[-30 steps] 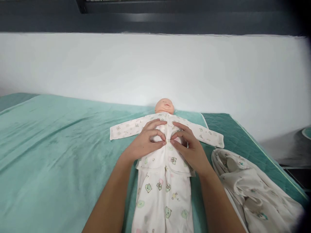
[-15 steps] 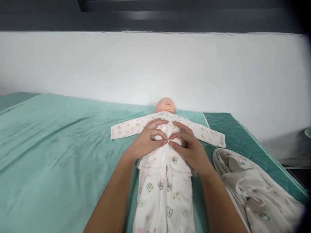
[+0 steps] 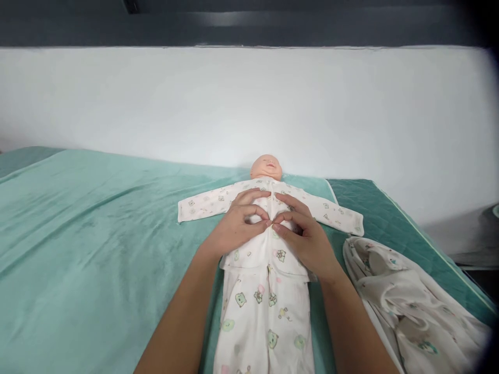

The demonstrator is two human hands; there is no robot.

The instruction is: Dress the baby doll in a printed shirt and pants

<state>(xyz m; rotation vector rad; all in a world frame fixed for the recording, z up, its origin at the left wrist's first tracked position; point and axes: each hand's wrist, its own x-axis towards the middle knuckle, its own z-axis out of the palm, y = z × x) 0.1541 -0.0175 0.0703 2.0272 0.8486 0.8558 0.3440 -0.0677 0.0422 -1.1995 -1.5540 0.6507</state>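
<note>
A baby doll lies on its back, dressed in a white printed top with both sleeves spread out. White printed trousers cover its lower body. My left hand pinches the left edge of the top's front opening between thumb and forefinger at mid-chest. Opposite it, my right hand pinches the right edge, its fingertips touching those of the left. Whatever fastener lies between the fingertips is hidden.
A light green blanket covers the bed, with a darker green quilted cover at the right. A crumpled white printed cloth lies beside my right forearm. Behind the doll rises a white wall.
My thumbs and forefingers have drawn slightly closer together at the front edge of the top. The camera view has shifted a little.
</note>
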